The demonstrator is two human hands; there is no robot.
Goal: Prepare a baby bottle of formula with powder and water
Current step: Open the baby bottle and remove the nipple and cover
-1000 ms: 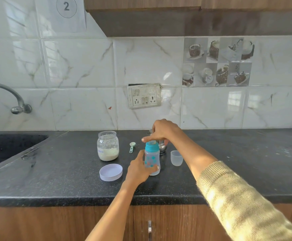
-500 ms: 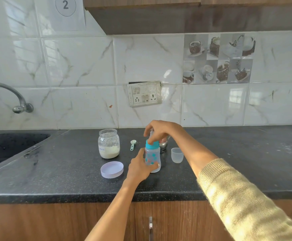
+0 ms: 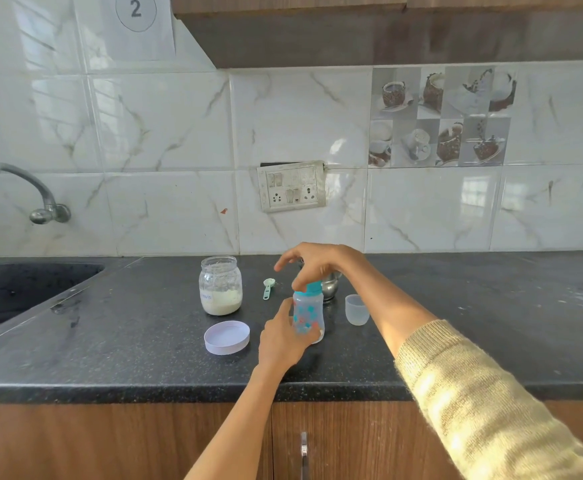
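A small clear baby bottle (image 3: 308,315) with coloured prints stands upright on the black counter (image 3: 456,334). My left hand (image 3: 283,336) grips its lower body from the left. My right hand (image 3: 312,263) is over the top, fingers closed on the teal screw collar (image 3: 312,289). An open glass jar (image 3: 220,285) holding white formula powder stands to the left, its white lid (image 3: 227,337) lying in front of it. A small teal measuring scoop (image 3: 268,287) lies between jar and bottle. A clear bottle cap (image 3: 357,309) stands to the right.
A steel vessel (image 3: 330,287) sits right behind the bottle, mostly hidden by my right hand. A dark sink (image 3: 23,289) with a wall tap (image 3: 26,188) is at the far left. A socket panel (image 3: 292,185) is on the tiled wall. A cupboard handle (image 3: 304,452) sits below the counter edge.
My right hand has turned on the bottle's teal collar, its index finger now lifted and pointing left. The left hand stays on the bottle.
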